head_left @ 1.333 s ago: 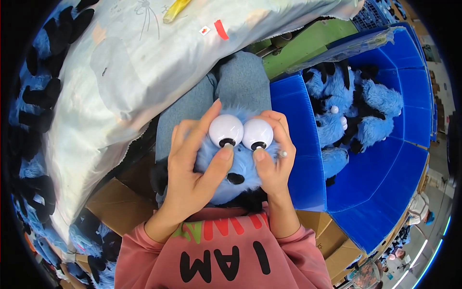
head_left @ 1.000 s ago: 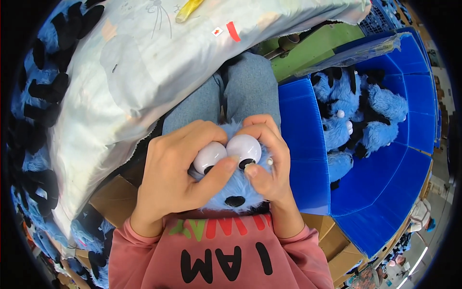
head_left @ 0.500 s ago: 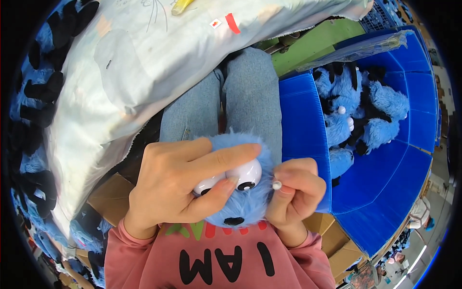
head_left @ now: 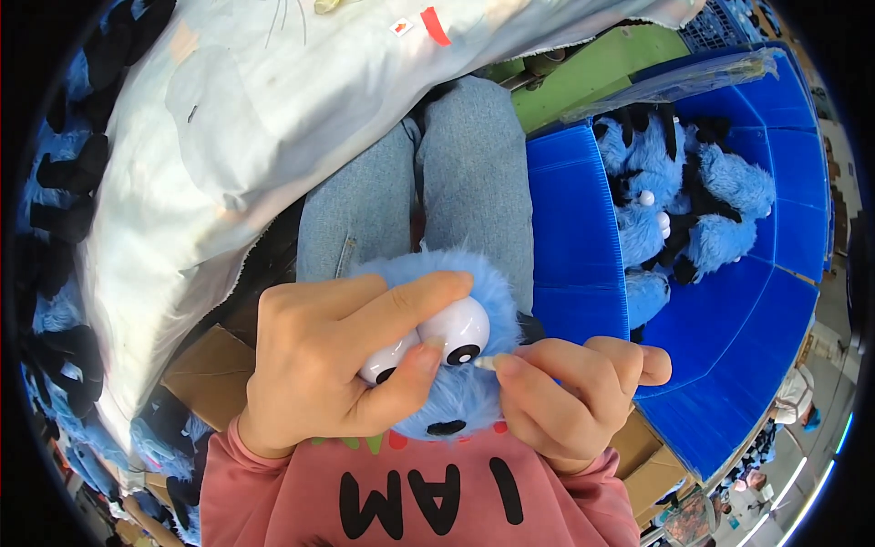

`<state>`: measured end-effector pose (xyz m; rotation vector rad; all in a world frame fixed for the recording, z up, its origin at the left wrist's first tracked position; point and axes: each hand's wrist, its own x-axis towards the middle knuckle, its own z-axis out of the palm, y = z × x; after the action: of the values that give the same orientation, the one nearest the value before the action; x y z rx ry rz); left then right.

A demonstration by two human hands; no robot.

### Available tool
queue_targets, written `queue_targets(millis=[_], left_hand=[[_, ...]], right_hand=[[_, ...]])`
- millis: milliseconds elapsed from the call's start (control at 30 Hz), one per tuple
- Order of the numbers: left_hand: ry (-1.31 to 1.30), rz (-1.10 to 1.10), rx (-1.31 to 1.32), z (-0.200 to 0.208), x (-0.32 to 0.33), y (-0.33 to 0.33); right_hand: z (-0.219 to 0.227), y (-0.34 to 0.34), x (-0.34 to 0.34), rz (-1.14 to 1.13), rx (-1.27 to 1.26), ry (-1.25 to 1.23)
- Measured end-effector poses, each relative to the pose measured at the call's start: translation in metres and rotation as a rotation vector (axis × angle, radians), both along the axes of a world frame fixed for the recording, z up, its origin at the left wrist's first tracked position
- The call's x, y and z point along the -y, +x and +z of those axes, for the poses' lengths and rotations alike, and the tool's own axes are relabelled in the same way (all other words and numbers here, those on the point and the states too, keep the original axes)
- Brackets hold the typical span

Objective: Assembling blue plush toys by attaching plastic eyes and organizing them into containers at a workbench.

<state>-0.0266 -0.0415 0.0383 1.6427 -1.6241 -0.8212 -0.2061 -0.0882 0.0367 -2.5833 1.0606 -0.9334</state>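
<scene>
A fluffy blue plush toy (head_left: 469, 397) rests in my lap against my pink top, its black nose (head_left: 446, 428) toward me. It has two bulging white plastic eyes (head_left: 456, 321) with black pupils. My left hand (head_left: 314, 360) grips the toy's head, forefinger and thumb on either side of the right-hand eye, partly covering the other. In a pinch, my right hand (head_left: 574, 392) holds a small white-tipped piece (head_left: 484, 363), whose tip is right by that eye's pupil. The rest of the piece is hidden by my fingers.
At right stands a blue corrugated plastic bin (head_left: 574, 228) with several blue-and-black plush toys (head_left: 729, 182) inside. A white cloth-covered surface (head_left: 246, 118) spreads across the upper left. More plush pieces (head_left: 68, 191) line the left rim. Brown cardboard (head_left: 211, 374) lies beside my left arm.
My right hand has brought the white-tipped piece leftward from the toy's side to the eye's pupil, and its outer fingers have spread. My left hand keeps its grip.
</scene>
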Motion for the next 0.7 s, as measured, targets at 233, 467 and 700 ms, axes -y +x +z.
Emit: queue_targets(millis=[233,467,700], left_hand=[[-0.016,0.017,0.013,-0.0019,-0.0026,-0.0020],[-0.013,0.029,0.024,-0.0025,-0.0040,-0.0017],[-0.036,0.044,0.029,-0.0037,-0.0046,-0.0028]], right_hand=[[-0.0030,0.0046,-0.0034,-0.028,-0.017,-0.037],[-0.0029,0.0053,-0.0078,-0.039,-0.014,-0.002],[-0.0033,0.0059,-0.0084,-0.042,-0.018,-0.005]])
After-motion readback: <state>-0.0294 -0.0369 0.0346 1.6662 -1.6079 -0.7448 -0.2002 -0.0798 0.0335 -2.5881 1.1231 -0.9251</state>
